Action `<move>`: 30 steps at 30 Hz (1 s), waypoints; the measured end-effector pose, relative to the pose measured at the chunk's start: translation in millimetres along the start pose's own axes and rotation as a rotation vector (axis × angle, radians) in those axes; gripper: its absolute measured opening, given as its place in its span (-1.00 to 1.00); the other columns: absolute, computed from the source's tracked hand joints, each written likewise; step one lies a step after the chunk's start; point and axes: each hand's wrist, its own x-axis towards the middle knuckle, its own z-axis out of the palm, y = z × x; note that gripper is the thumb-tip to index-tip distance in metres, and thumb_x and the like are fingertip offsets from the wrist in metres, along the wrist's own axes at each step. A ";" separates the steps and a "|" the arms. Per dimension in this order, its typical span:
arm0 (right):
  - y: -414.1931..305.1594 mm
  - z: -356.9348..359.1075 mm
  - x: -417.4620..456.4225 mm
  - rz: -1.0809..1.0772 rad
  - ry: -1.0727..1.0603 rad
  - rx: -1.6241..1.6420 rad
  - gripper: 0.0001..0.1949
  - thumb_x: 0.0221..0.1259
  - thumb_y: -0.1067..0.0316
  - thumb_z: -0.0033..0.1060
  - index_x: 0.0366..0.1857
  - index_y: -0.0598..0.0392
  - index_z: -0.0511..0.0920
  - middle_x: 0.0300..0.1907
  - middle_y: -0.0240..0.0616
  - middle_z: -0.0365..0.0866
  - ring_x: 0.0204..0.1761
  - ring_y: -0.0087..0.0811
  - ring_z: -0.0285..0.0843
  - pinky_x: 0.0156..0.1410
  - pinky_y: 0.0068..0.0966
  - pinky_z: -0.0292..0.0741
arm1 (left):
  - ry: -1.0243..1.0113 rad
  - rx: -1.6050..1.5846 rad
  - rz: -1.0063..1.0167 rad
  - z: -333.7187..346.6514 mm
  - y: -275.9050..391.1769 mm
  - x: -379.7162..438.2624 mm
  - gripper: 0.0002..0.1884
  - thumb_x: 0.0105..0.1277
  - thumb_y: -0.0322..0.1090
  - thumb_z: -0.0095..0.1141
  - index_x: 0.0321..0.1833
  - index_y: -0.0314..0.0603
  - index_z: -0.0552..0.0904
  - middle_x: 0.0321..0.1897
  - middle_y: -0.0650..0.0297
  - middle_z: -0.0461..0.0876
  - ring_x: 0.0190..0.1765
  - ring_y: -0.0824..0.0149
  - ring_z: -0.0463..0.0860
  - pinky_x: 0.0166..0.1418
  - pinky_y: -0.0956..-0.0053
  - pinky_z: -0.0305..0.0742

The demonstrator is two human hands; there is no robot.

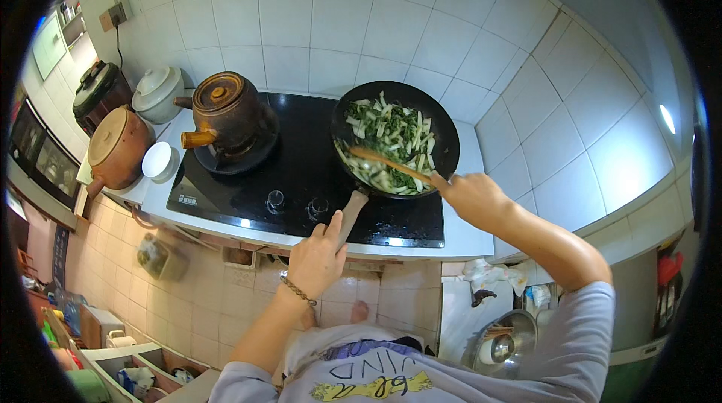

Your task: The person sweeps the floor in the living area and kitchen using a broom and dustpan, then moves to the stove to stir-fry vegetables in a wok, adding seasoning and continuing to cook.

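A black wok (448, 146) stands over the right part of the black glass cooktop (299, 138), with chopped leafy greens and pale stems (395, 129) inside. My left hand (317, 259), a bracelet at its wrist, is closed around the wok's handle (354, 214). In my right hand (471, 197) is a wooden spatula (389, 163), its blade end down among the greens at the wok's near left side. Some greens near the blade look blurred. The burner beneath the wok is hidden.
On the left burner stands a brown clay pot (217, 104) with a lid. Left of the cooktop are a white bowl (159, 160), a clay pot with a side handle (118, 143), a white lidded pot (158, 92) and a dark cooker (98, 92). A metal basin (522, 327) sits at lower right.
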 end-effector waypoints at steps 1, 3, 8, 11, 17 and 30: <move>-5.3 -9.6 -7.6 -0.012 -0.003 -0.046 -0.62 0.06 0.43 0.05 0.02 0.22 0.41 -0.56 -0.24 0.58 -0.55 -0.31 0.62 -0.49 -0.44 0.52 | 0.008 0.004 -0.002 -0.5 -1.4 -0.8 -0.38 0.15 -0.26 0.15 0.29 -0.20 0.28 -0.32 -0.03 0.54 -0.41 -0.04 0.59 -0.36 0.21 0.54; -16.9 -23.2 -17.8 -0.032 -0.004 -0.140 -0.62 0.04 0.42 0.06 0.01 0.21 0.42 -0.55 -0.25 0.57 -0.55 -0.35 0.61 -0.50 -0.48 0.52 | -0.002 -0.001 -0.029 -1.1 -1.9 -1.8 -0.38 0.15 -0.26 0.14 0.30 -0.19 0.28 -0.32 -0.03 0.54 -0.40 -0.04 0.60 -0.36 0.21 0.54; -7.0 45.5 30.0 0.217 0.037 -0.284 -0.86 0.10 0.39 0.10 -0.31 0.17 0.60 -0.41 -0.31 0.66 -0.32 -0.41 0.66 -0.40 -0.52 0.57 | 0.011 -0.011 0.027 5.2 4.4 0.9 -0.38 0.15 -0.26 0.14 0.30 -0.17 0.28 -0.31 -0.04 0.55 -0.40 -0.05 0.60 -0.36 0.21 0.55; 38.0 -6.4 13.8 0.330 -0.037 -0.109 -0.87 0.10 0.35 0.11 -0.30 0.01 0.64 -0.41 -0.30 0.66 -0.35 -0.34 0.66 -0.33 -0.46 0.57 | -0.001 -0.022 -0.020 4.0 1.8 0.7 -0.37 0.15 -0.26 0.15 0.30 -0.16 0.28 -0.30 -0.05 0.55 -0.40 -0.05 0.60 -0.37 0.21 0.55; 45.4 -101.9 -32.3 0.196 -0.187 0.130 -0.79 0.03 0.29 0.25 -0.20 -0.11 0.67 -0.41 -0.31 0.69 -0.38 -0.40 0.63 -0.28 -0.46 0.49 | 0.045 -0.008 -0.015 0.6 -1.2 -2.9 -0.40 0.12 -0.31 0.15 0.26 -0.25 0.32 -0.34 0.02 0.54 -0.45 -0.01 0.61 -0.40 0.23 0.55; 67.3 -125.2 -39.7 0.328 -0.208 0.074 -0.82 -0.05 0.36 0.30 -0.31 -0.13 0.72 -0.41 -0.43 0.71 -0.39 -0.52 0.59 -0.26 -0.49 0.46 | 0.010 -0.016 -0.056 2.0 0.4 -4.1 -0.38 0.14 -0.28 0.14 0.30 -0.19 0.30 -0.28 0.01 0.55 -0.40 -0.02 0.60 -0.37 0.22 0.54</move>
